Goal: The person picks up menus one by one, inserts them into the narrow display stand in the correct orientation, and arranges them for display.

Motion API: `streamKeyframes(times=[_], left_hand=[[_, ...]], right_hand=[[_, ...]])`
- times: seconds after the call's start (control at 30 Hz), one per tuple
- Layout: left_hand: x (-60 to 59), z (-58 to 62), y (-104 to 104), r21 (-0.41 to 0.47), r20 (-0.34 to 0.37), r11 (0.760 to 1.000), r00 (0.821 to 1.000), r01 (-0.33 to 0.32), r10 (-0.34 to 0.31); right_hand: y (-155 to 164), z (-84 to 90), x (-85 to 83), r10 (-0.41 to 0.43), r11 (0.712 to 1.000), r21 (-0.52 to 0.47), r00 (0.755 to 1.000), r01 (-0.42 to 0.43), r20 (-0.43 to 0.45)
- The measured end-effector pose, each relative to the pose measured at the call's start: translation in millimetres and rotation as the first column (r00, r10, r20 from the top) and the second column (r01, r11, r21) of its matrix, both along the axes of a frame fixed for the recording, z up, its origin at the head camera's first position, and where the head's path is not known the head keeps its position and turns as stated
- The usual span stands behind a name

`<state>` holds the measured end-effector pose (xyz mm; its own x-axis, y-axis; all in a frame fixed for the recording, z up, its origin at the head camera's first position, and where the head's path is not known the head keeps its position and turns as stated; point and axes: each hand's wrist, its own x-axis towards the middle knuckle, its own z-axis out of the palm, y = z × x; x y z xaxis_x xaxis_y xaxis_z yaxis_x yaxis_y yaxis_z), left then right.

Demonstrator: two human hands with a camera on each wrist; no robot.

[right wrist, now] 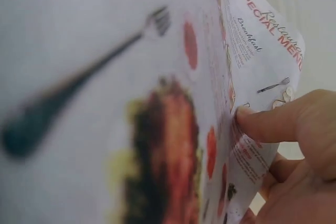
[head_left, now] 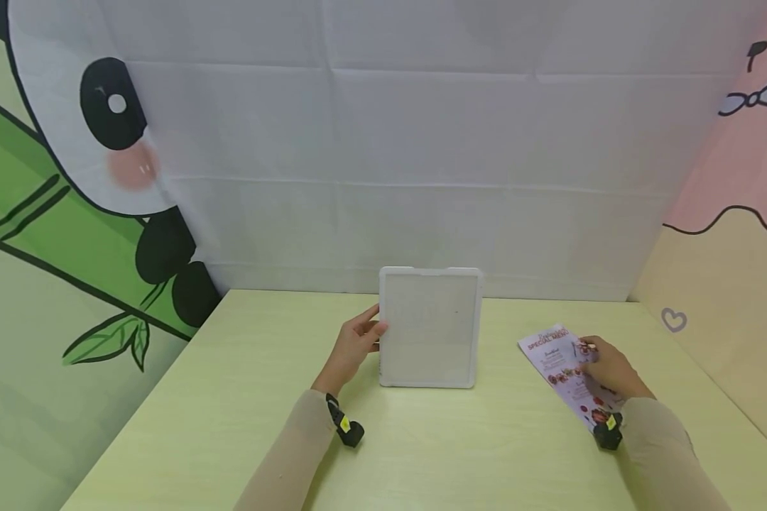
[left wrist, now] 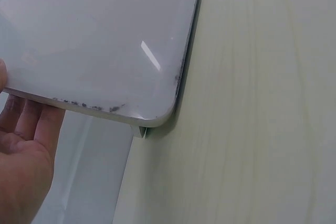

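Note:
A white-framed display stand [head_left: 431,330] with a clear front stands upright on the table. My left hand [head_left: 353,348] grips its left edge, thumb on the front and fingers behind. In the left wrist view the corner of the clear panel [left wrist: 105,51] shows dark scuffs along its edge, with the left fingers [left wrist: 37,124] behind it. Off to the right, my right hand [head_left: 613,369] pinches a printed paper menu [head_left: 559,362] by its right side, thumb on the printed face. In the right wrist view the menu sheet [right wrist: 257,51] bends, with "Special Menu" lettering near its top.
The pale yellow-green wooden table [head_left: 230,426] lies under both hands. Behind it hangs a white cloth backdrop [head_left: 422,142]. Cartoon-painted panels flank it, a green one [head_left: 25,163] at left and a pink and cream one [head_left: 729,284] at right.

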<state>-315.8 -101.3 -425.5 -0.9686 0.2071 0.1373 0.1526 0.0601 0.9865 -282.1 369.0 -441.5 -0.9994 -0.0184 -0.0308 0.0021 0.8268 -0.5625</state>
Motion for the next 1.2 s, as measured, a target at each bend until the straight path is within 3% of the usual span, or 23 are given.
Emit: streamKeyframes(times=[0.23,0.63,0.97,1.2], left_hand=[[-0.4,-1.0,0,-0.001,-0.001,1.0,1.0,-0.003,0.003],[-0.6,-1.5,-1,0.003,-0.007,1.0,1.0,-0.003,0.003],[0.3,-1.2,-1,0.004,0.009,1.0,1.0,0.004,-0.004],[-0.7,-0.8,-1,0.004,-0.022,1.0,1.0,0.019,-0.019]], right_hand=[[2,-4.9,4.0,-0.071,0.983,-0.167,0.997,0.076,0.038],[9,-9.1,1.4,-0.163,0.954,-0.231,0.978,0.19,0.131],[11,-3.3,8.4,-0.153,0.953,-0.242,0.979,0.182,0.135],[12,0.7,9.9,-0.156,0.957,-0.227,0.981,0.18,0.118]])
